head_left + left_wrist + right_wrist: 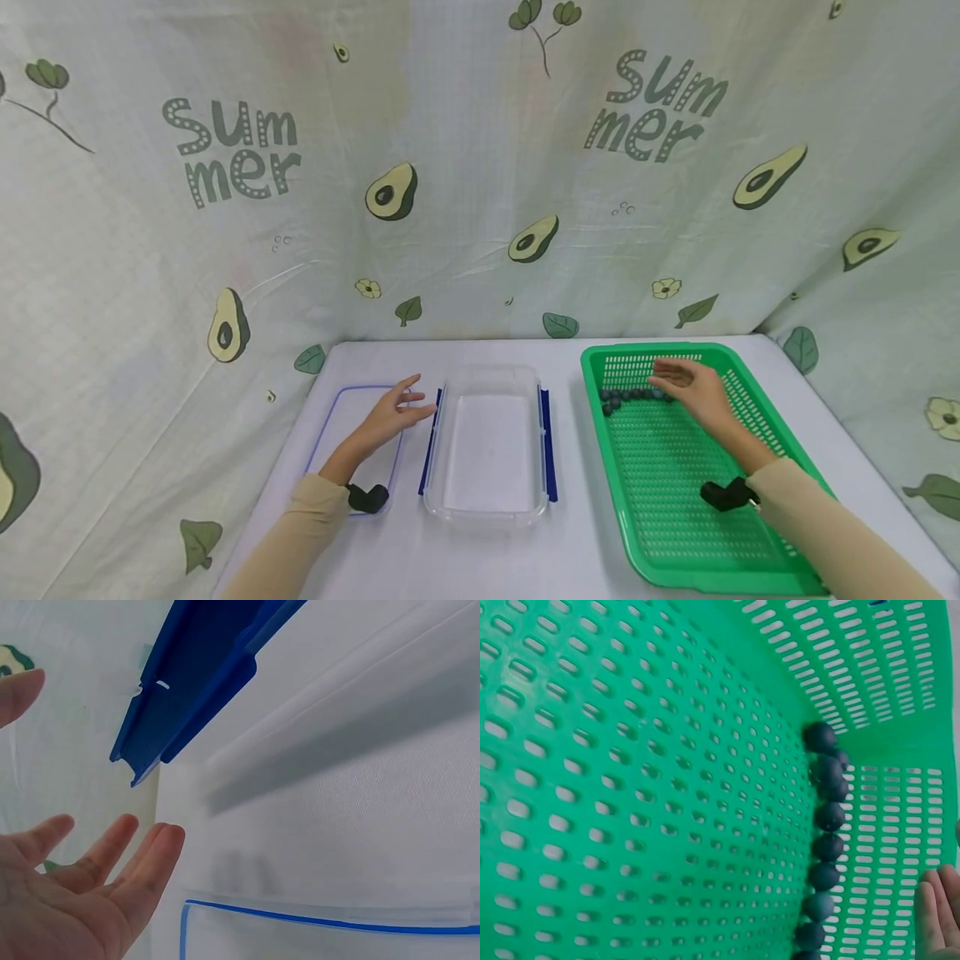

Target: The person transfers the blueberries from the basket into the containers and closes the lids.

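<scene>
My right hand (693, 390) hovers over the far part of a green plastic basket (626, 517), fingers extended and holding nothing. Dark blueberries (615, 402) lie along the basket's far wall; the right wrist view shows several blueberries (826, 817) lined up beside the slotted wall, with the fingers (930, 915) at the right edge. My left hand (386, 421) is raised with spread fingers between a clear lid with a blue seal (330, 429) and a clear rectangular container (491, 517). In the left wrist view, a blue clip flap (199, 667) of the container hangs above the fingertips.
The container stands mid-table with a blue flap (549, 446) folded out on its right side. The lid lies flat to its left on the white tabletop (573, 542). A printed cloth (465, 125) hangs behind the table and along both sides.
</scene>
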`<state>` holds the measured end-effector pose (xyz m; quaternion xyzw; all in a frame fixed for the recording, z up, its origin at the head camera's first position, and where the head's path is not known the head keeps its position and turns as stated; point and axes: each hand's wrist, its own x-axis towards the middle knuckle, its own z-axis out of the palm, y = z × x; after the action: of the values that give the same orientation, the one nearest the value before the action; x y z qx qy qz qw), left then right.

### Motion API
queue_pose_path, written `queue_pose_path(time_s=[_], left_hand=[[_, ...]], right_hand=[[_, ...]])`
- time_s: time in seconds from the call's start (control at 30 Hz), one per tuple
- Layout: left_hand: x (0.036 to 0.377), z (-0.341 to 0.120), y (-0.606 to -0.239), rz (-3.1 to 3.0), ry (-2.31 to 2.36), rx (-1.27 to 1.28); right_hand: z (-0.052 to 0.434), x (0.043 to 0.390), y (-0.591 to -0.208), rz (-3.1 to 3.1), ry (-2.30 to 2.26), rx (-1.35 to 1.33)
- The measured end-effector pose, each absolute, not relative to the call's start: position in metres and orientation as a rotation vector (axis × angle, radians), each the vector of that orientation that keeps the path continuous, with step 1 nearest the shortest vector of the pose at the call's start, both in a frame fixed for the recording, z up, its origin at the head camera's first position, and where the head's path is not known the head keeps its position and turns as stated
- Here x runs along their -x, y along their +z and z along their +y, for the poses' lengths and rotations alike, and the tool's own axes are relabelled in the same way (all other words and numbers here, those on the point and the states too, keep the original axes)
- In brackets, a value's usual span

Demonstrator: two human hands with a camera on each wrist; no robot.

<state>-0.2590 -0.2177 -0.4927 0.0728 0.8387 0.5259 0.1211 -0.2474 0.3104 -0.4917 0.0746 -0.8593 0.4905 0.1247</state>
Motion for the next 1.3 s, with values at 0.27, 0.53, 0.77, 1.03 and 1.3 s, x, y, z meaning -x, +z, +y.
queue_pose_path(time_s=[0.27, 0.53, 0.77, 1.03, 1.3], left_hand=[[0.256, -0.212, -0.496, 2.369, 1.638, -0.186], [0.256, -0.208, -0.500, 2.310, 1.662, -0.132], [0.255, -0.209, -0.505, 2.327, 1.636, -0.111], [0.255, -0.211, -0.506, 2.365, 1.602, -0.162], [0.253, -0.210, -0.509, 2.334, 1.591, -0.131]], right_hand=[[0.303, 0.247, -0.500, -2.497, 1.513, -0.188], [0.294, 0.246, -0.509, -2.536, 1.578, -0.210], [0.283, 0.246, -0.518, -2.544, 1.609, -0.218], [0.273, 0.248, -0.531, -2.499, 1.628, -0.195], [0.265, 0.246, -0.539, -2.485, 1.682, -0.120]])
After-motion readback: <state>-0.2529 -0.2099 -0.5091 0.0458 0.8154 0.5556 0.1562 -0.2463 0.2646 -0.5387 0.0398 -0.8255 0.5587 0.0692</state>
